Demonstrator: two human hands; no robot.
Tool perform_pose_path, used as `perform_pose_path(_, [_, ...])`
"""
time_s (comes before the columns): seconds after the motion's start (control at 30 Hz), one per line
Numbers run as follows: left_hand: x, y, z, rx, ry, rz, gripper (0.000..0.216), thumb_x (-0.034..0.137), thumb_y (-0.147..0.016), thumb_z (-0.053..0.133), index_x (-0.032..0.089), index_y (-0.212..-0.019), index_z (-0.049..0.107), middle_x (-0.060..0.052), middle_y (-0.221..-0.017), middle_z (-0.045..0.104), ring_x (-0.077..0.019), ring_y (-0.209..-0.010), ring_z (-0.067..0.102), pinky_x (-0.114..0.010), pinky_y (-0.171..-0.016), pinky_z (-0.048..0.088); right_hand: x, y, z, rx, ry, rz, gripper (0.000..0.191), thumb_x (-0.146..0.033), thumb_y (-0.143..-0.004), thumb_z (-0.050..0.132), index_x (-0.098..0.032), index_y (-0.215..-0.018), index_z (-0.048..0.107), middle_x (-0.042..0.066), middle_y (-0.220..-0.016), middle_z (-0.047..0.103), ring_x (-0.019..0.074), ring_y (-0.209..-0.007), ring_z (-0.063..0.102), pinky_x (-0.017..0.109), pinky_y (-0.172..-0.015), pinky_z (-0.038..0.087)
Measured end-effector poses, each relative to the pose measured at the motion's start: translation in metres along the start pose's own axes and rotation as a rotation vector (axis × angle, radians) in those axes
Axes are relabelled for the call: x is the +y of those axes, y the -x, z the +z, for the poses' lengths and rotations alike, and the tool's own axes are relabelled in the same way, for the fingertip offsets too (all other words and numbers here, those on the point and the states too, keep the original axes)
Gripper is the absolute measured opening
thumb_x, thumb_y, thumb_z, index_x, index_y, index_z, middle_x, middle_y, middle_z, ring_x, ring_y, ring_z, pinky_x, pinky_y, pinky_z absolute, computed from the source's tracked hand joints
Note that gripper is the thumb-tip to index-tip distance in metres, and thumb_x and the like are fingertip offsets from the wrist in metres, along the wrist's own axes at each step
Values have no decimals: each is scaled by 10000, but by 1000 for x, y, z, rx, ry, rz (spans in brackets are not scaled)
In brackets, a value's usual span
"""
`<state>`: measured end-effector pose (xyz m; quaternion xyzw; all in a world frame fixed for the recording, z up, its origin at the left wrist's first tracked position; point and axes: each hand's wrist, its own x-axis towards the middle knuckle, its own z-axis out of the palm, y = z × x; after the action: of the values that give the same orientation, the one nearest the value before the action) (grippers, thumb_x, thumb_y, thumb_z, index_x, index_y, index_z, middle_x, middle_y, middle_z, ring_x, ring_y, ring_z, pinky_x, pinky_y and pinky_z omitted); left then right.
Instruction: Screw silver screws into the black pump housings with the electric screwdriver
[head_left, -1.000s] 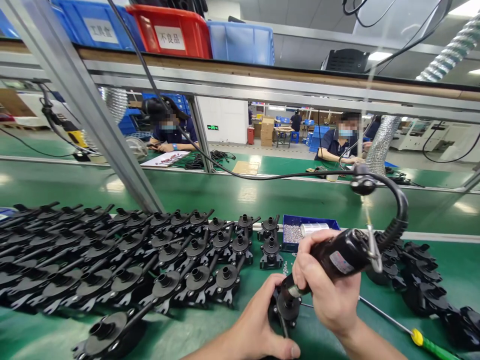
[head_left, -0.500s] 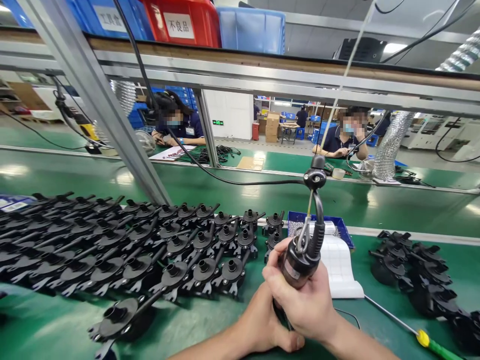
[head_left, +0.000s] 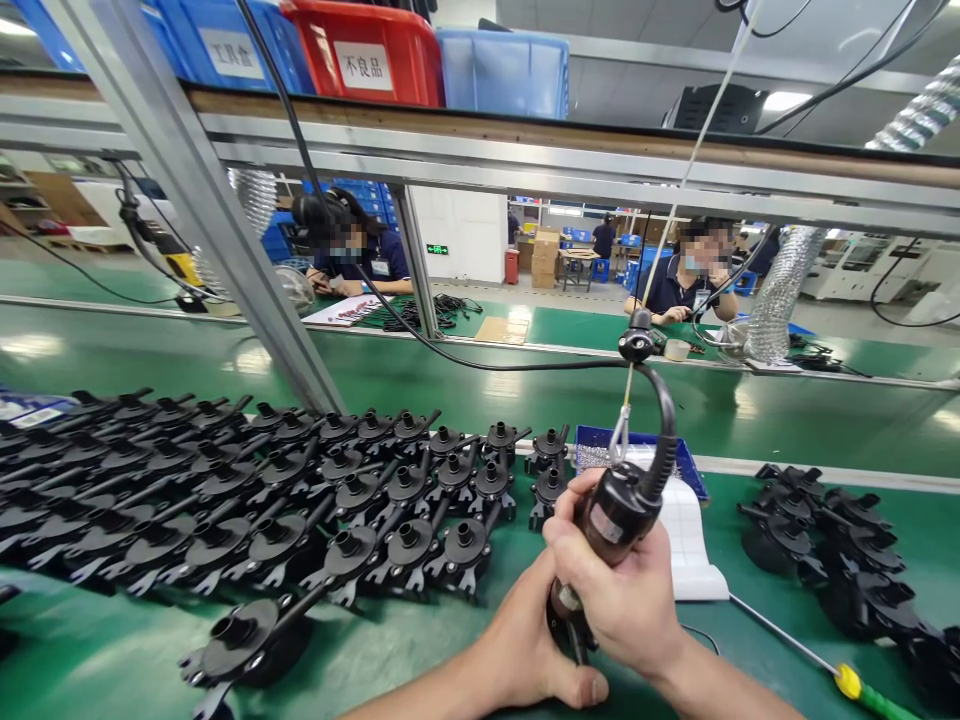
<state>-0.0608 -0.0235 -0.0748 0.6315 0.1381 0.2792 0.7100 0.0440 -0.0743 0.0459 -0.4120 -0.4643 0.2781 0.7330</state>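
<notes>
Black and barrel-shaped, the electric screwdriver [head_left: 611,515] sits in my right hand [head_left: 626,605]. The fingers are wrapped fully round its body and its nose points down onto a small black plastic housing [head_left: 576,640] on the green bench mat [head_left: 420,650], close to the near edge. My left hand [head_left: 525,650] is closed in against that housing from the left with the thumb low at the front. Its fingers are hidden behind the right hand, so I read this as a steadying grip rather than see it whole.

I judge the driver to be rigid and fairly weighty. A pale hanging cord [head_left: 697,140] clipped to its rear and a thick black power cable [head_left: 664,440] probably carry some of that weight and pull on it. The mid-body hold looks right, since the smooth casing could twist in a looser fist.

The housing looks light, stiff and easily nudged on the slick mat. Holding its round body seems safer than holding its thin projecting arm.

Rows of matching black housings [head_left: 337,500] lie to the left and another heap of black parts [head_left: 825,550] to the right. A blue tray of small silver screws [head_left: 592,445] and a white paper sheet [head_left: 686,545] sit just behind my hands. A yellow-and-green-handled hand screwdriver [head_left: 862,688] lies near the right edge.
</notes>
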Motion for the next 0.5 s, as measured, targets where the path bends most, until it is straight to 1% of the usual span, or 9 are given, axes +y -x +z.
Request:
perform_pose_path(0.1, [-13, -1, -7, -4, -171, -7, 1027, 522, -425, 1057, 183, -1282, 605, -106, -1199, 696, -407, -1220, 620, -518, -1126, 493, -5, -9, -9, 3, -68, -83, 199, -204, -981, 787, -292, -1123, 677, -37, -836, 693, 90, -554, 571, 205, -531, 530])
perform_pose_path(0.17, [-18, 0, -9, 21, -224, -45, 1048, 584, -391, 1047, 188, -1246, 588, -81, -1136, 687, -353, -1116, 628, -464, -1033, 521, -6, -14, -15, 17, -56, -126, 190, -211, -992, 787, -294, -1127, 682, -39, -829, 684, 93, -557, 580, 203, -525, 537])
perform_pose_path(0.23, [-20, 0, -9, 40, -252, -83, 1061, 632, -365, 1033, 190, -1214, 575, -65, -1091, 679, -301, -1018, 612, -398, -922, 521, -3, -18, -20, 31, -18, -124, 181, -221, -987, 798, -280, -1120, 691, -32, -827, 684, 94, -550, 580, 202, -511, 535])
perform_pose_path(0.3, [-19, 1, -9, 42, -254, -99, 1059, 667, -364, 1019, 191, -1196, 570, -60, -1074, 678, -277, -975, 595, -367, -872, 502, 1, -21, -23, 41, 12, -109, 186, -224, -971, 814, -268, -1108, 695, -28, -824, 688, 96, -544, 582, 208, -507, 535])
perform_pose_path(0.37, [-18, 1, -8, 39, -238, -87, 1060, 674, -376, 1020, 193, -1209, 573, -67, -1100, 684, -290, -1006, 604, -380, -910, 504, 5, -22, -23, 38, 12, -86, 197, -226, -960, 821, -264, -1102, 690, -28, -824, 689, 98, -538, 587, 211, -503, 534])
perform_pose_path(0.5, [-17, 3, -9, 29, -216, -63, 1032, 638, -437, 1033, 191, -1259, 599, -88, -1149, 696, -357, -1136, 631, -460, -1058, 507, 13, -22, -19, 13, 27, -38, 213, -222, -943, 821, -256, -1094, 674, -28, -841, 687, 94, -556, 583, 211, -530, 526])
